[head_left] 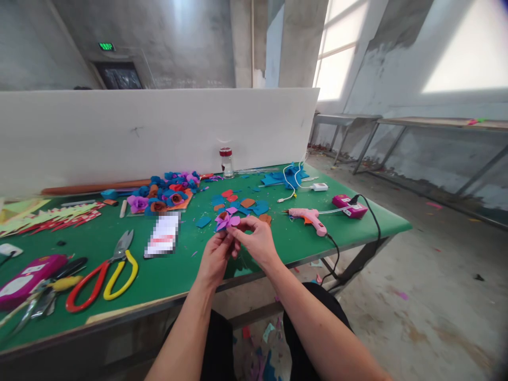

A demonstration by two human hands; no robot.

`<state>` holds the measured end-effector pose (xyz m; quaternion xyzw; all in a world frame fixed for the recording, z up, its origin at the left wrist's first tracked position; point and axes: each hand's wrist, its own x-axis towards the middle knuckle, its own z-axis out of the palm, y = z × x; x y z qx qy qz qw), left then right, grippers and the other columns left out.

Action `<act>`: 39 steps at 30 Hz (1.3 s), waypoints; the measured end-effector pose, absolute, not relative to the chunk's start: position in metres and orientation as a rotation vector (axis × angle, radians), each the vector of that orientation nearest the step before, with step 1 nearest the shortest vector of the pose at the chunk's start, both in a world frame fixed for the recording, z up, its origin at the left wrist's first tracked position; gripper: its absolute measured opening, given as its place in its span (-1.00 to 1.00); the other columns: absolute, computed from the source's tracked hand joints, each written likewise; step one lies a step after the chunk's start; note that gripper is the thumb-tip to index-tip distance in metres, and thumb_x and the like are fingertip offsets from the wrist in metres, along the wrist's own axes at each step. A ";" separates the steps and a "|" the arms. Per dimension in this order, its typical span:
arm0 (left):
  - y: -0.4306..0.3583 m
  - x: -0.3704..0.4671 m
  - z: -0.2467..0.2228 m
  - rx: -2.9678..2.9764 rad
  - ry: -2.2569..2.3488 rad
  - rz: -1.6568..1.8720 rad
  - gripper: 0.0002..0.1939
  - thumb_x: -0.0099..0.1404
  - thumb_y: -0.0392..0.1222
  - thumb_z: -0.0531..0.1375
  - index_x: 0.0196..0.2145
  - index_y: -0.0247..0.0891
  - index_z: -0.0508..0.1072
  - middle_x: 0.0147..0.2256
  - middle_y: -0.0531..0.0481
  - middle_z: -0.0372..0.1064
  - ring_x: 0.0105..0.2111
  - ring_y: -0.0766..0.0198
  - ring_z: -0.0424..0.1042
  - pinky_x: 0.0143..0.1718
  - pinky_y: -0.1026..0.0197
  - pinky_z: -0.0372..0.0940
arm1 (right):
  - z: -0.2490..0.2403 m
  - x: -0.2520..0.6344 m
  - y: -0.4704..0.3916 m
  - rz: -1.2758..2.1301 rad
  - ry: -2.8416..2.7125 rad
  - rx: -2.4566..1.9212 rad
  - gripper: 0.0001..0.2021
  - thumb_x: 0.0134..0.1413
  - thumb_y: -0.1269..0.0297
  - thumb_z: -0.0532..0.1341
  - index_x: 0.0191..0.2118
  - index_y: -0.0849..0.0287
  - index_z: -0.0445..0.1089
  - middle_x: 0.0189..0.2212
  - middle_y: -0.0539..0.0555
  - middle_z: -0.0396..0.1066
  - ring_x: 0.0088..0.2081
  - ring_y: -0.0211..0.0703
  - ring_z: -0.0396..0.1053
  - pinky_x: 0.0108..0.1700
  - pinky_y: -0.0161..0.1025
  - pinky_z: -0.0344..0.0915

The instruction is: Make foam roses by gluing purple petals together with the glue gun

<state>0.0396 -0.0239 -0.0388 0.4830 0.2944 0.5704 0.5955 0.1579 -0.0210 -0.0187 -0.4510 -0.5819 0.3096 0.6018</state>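
A purple paper flower (227, 219) with a brown centre is held up over the front part of the green table (166, 286). My left hand (217, 255) is closed round its base from below. The thumb and fingers of my right hand (256, 238) pinch its right lower edge, close to my left fingers. Blue, brown and red paper petals (248, 202) lie just behind the flower. To the right rests a pink glue gun (311, 218), touched by neither hand.
Scissors with red and yellow handles (119, 264) lie at the left, near a pixelated white item (163, 234). Finished paper flowers (174, 196) are piled behind. A red-lidded jar (226, 163) stands by the white board (159, 132). A magenta box (349, 207) with a black cable sits right.
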 end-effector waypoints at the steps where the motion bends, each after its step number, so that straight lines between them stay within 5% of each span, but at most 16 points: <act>1: -0.024 0.039 -0.039 1.124 0.685 1.326 -0.72 0.12 -0.04 0.34 -0.43 -0.31 0.43 -0.59 0.09 0.32 -0.64 0.45 0.23 -0.60 0.37 0.14 | -0.019 0.158 -0.021 0.705 -1.357 -1.049 -0.78 -0.03 0.13 0.32 -0.34 0.17 0.57 -0.52 0.01 0.47 -0.38 -0.17 0.41 -0.20 -0.24 0.29; 10: -0.022 0.042 -0.042 1.089 0.655 1.327 -0.74 0.13 -0.07 0.33 -0.45 -0.32 0.42 -0.61 0.09 0.31 -0.65 0.45 0.21 -0.61 0.37 0.13 | -0.020 0.157 -0.020 0.724 -1.348 -1.017 -0.77 -0.06 0.09 0.33 -0.36 0.16 0.54 -0.47 0.01 0.46 -0.39 -0.20 0.39 -0.20 -0.25 0.28; 18: -0.025 0.031 -0.032 0.870 0.497 1.332 -0.84 0.18 -0.20 0.30 -0.30 -0.32 0.46 -0.62 0.14 0.20 -0.67 0.48 0.14 -0.64 0.40 0.04 | -0.020 0.171 -0.010 1.481 -0.866 -0.705 -0.68 -0.30 0.06 0.45 -0.47 0.18 0.47 -0.55 -0.09 0.38 -0.52 -0.37 0.30 -0.31 -0.33 0.28; 21: -0.027 0.026 -0.030 0.845 0.434 1.325 -0.86 0.19 -0.22 0.30 -0.32 -0.33 0.46 -0.63 0.16 0.15 -0.67 0.50 0.10 -0.65 0.40 0.02 | -0.018 0.176 -0.011 1.480 -0.856 -0.661 -0.73 -0.37 0.18 0.49 -0.52 0.20 0.48 -0.58 -0.07 0.40 -0.50 -0.37 0.32 -0.28 -0.33 0.29; 26: -0.033 0.023 -0.026 0.837 0.397 1.324 -0.88 0.21 -0.23 0.28 -0.32 -0.34 0.46 -0.63 0.16 0.13 -0.66 0.50 0.11 -0.65 0.40 0.04 | -0.008 0.174 -0.022 1.487 -0.922 -0.603 -0.67 -0.29 0.24 0.45 -0.27 0.16 0.58 -0.48 -0.01 0.51 -0.41 -0.31 0.39 -0.19 -0.29 0.31; 39: -0.061 0.018 0.001 0.863 0.360 1.313 -0.89 0.22 -0.25 0.28 -0.33 -0.34 0.44 -0.62 0.16 0.13 -0.67 0.50 0.09 -0.65 0.40 0.01 | 0.012 0.165 -0.055 1.583 -0.934 -0.527 -0.73 -0.36 0.21 0.51 -0.46 0.23 0.54 -0.55 -0.04 0.47 -0.49 -0.35 0.38 -0.19 -0.28 0.36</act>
